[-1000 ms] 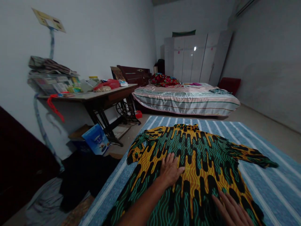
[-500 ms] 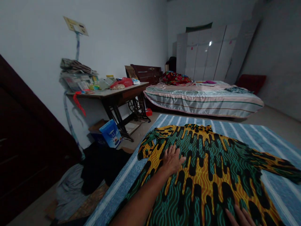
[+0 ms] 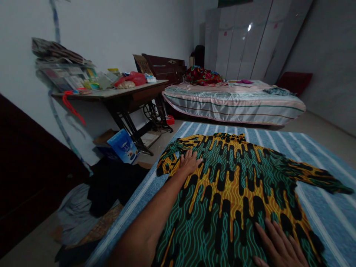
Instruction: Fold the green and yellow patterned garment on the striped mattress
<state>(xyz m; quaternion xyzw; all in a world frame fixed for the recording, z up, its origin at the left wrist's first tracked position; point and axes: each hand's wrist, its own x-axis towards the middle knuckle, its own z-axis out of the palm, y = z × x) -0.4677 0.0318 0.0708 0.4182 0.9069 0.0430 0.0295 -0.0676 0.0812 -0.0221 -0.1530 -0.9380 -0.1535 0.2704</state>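
A patterned long-sleeved top in yellow, green and black lies spread face-up or face-down, I cannot tell which, on a blue striped sheet. Its collar points away from me. My left hand rests flat on the upper left of the top, near the left sleeve, fingers spread. Lower down on the right side, my right hand lies palm down on the fabric with its fingers extended. Neither hand grips anything. The bottom hem is out of view.
On the left stands a sewing-machine table carrying a clear plastic box and a red bag. Below are a blue carton and a dark clothes heap. A bed and wardrobe stand behind.
The view has tilted down. My left hand has slid outward and up across the top towards its left sleeve. More of my right hand now shows, flat on the fabric.
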